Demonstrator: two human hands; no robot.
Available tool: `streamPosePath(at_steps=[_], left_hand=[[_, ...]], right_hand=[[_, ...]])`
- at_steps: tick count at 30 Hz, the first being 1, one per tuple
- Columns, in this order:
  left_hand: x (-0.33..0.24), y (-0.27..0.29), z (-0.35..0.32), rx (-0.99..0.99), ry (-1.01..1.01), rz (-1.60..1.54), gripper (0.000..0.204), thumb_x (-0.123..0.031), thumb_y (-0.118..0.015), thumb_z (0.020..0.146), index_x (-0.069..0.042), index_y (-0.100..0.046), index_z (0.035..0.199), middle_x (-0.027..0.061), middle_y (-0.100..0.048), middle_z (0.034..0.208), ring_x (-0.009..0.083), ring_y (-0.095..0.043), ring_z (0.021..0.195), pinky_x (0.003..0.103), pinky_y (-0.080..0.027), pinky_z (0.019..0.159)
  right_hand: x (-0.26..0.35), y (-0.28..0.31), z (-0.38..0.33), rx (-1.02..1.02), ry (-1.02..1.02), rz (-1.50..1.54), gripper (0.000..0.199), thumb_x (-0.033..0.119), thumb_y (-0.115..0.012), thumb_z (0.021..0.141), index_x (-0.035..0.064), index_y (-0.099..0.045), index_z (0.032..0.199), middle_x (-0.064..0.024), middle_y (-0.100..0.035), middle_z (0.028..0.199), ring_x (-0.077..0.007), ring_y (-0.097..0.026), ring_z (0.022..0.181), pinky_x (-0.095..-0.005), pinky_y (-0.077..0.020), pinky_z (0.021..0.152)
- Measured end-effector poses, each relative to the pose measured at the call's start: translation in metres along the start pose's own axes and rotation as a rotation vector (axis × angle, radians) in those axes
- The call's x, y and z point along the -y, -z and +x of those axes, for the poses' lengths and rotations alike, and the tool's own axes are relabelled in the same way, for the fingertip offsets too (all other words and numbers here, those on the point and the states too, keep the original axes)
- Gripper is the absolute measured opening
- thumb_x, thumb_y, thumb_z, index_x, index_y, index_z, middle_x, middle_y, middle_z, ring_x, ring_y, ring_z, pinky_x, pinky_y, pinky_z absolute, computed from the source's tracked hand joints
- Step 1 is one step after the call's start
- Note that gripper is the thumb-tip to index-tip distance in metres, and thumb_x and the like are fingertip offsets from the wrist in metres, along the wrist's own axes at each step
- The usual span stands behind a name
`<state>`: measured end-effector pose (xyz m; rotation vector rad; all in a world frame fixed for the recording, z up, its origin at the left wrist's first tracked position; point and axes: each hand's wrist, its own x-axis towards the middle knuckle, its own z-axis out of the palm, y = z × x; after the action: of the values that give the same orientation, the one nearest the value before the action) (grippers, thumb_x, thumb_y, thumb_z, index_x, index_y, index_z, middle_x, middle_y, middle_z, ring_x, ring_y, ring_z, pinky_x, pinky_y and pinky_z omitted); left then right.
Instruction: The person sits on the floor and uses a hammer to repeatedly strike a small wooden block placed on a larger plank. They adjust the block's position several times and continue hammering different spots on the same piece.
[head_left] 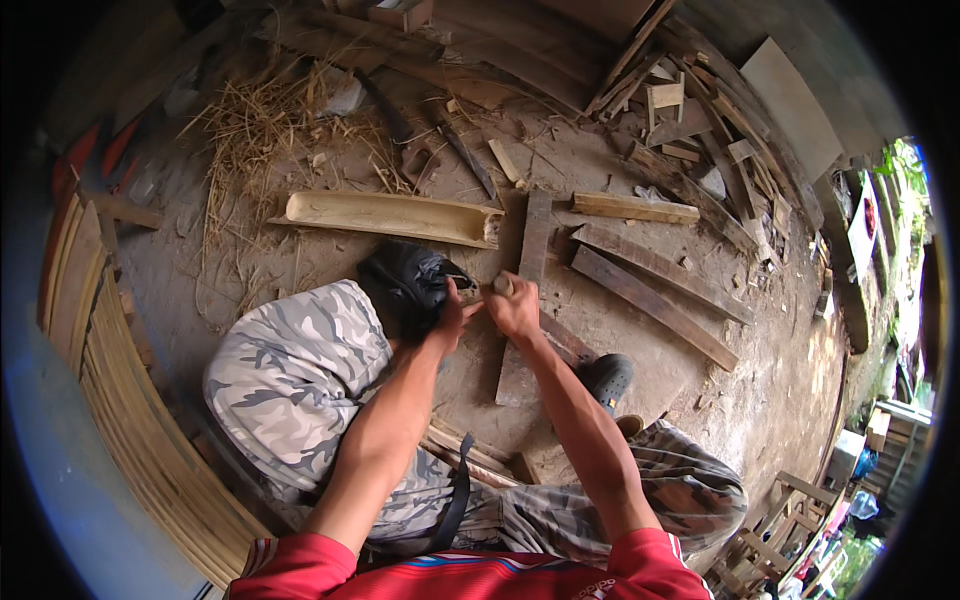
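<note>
From the head camera, the left hand (452,315) is closed on a black bag-like bundle (408,283) resting against the raised left knee. Just beside it, the right hand (515,305) is fisted around a pale wooden handle (502,284), above an upright grey plank (527,300) on the dirt floor. Beyond lies a split bamboo half (390,216); curved bamboo strips (130,400) stack at left. No labels can be made out

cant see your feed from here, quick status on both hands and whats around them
Left hand gripping a black bag. Right hand closed on a small wooden handle, over a plank. Split bamboo half lying just beyond, apart from both.
</note>
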<state>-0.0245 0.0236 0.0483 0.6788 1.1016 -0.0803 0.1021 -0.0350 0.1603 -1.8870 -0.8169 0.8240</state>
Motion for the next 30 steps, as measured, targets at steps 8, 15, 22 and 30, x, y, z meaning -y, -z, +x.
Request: streamPosePath(at_steps=[8,15,22,30], left_hand=[[-0.005,0.002,0.009,0.041,-0.295,0.442,0.088,-0.069,-0.016,0.096,0.000,-0.028,0.150,0.0241,-0.032,0.153,0.0290,-0.031,0.143,0.041,-0.016,0.118],[-0.010,-0.016,0.010,-0.061,-0.342,0.638,0.090,-0.071,-0.014,0.094,0.000,-0.036,0.146,0.0243,-0.039,0.148,0.0372,-0.034,0.140,0.041,-0.027,0.114],[0.006,0.016,0.034,-0.346,-0.560,0.613,0.059,-0.055,-0.049,0.094,0.003,-0.062,0.090,0.0164,-0.066,0.086,0.0295,-0.064,0.086,0.040,-0.047,0.077],[0.058,-0.093,-0.057,-0.075,0.036,0.499,0.041,-0.047,-0.055,0.097,-0.007,-0.061,0.088,0.0029,-0.063,0.074,0.0128,-0.061,0.060,0.028,-0.050,0.049]], right_hand=[[-0.015,0.012,-0.019,0.004,-0.013,0.161,0.019,0.017,-0.066,0.075,-0.0003,-0.061,0.071,-0.0037,-0.054,0.056,-0.0115,-0.052,0.054,-0.0320,-0.0422,0.051],[-0.073,0.068,-0.055,-0.280,0.038,0.733,0.019,0.015,-0.052,0.082,0.0024,-0.057,0.068,-0.0115,-0.062,0.070,-0.0197,-0.059,0.066,-0.0356,-0.0487,0.066],[-0.113,0.103,-0.075,-0.510,-0.176,1.353,0.028,0.022,-0.057,0.080,0.0121,-0.040,0.061,-0.0034,-0.037,0.055,-0.0205,-0.038,0.054,-0.0393,-0.0403,0.066],[-0.136,0.131,-0.140,-0.464,-0.344,1.474,0.031,0.025,-0.058,0.077,0.0155,-0.038,0.055,-0.0011,-0.035,0.050,-0.0190,-0.035,0.047,-0.0391,-0.0401,0.064]])
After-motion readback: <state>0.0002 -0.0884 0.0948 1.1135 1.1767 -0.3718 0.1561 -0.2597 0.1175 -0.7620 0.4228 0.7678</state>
